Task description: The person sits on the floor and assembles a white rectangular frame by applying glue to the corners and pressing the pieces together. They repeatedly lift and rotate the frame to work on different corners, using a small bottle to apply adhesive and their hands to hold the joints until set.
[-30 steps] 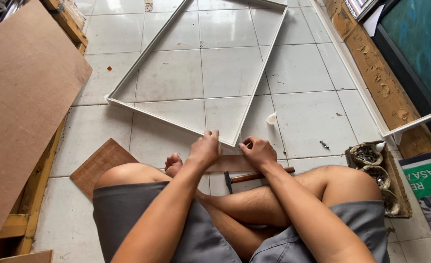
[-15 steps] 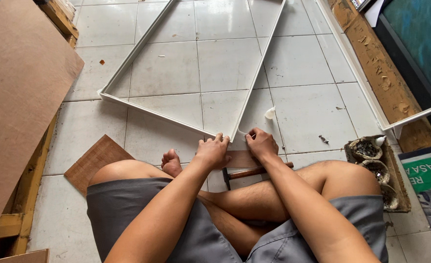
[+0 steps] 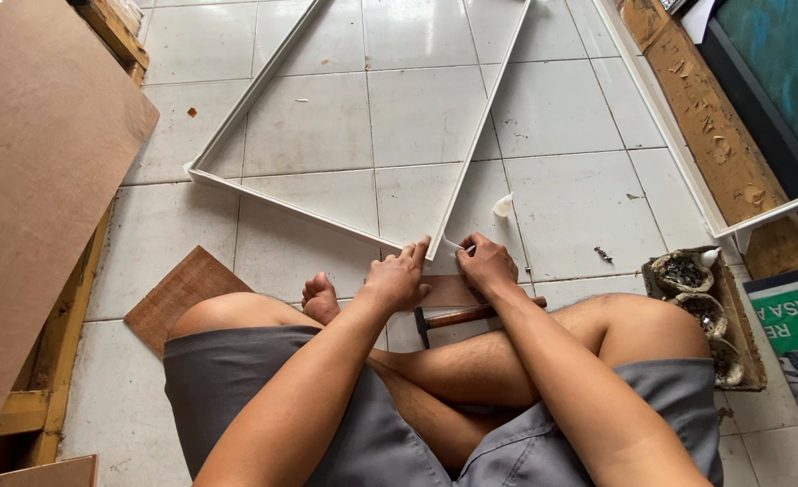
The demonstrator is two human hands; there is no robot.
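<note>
left hand (image 3: 397, 278) fingers pressing down frame (image 3: 327, 216) corner at 6 o'clock, steadying the joint | right hand (image 3: 487, 264) fingers pinching that corner | hammer (image 3: 471, 316) on floor (image 3: 579, 171) under wrists, within reach

The white frame (image 3: 327, 135) runs off the top edge; its near corner hides under both hands; tray (image 3: 701, 307) contents unclear.

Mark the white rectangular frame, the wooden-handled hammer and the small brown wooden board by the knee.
white rectangular frame (image 3: 313, 213), head view, near rail.
wooden-handled hammer (image 3: 471, 316), head view, middle of the handle.
small brown wooden board (image 3: 183, 289), head view, centre of its top face.
</note>
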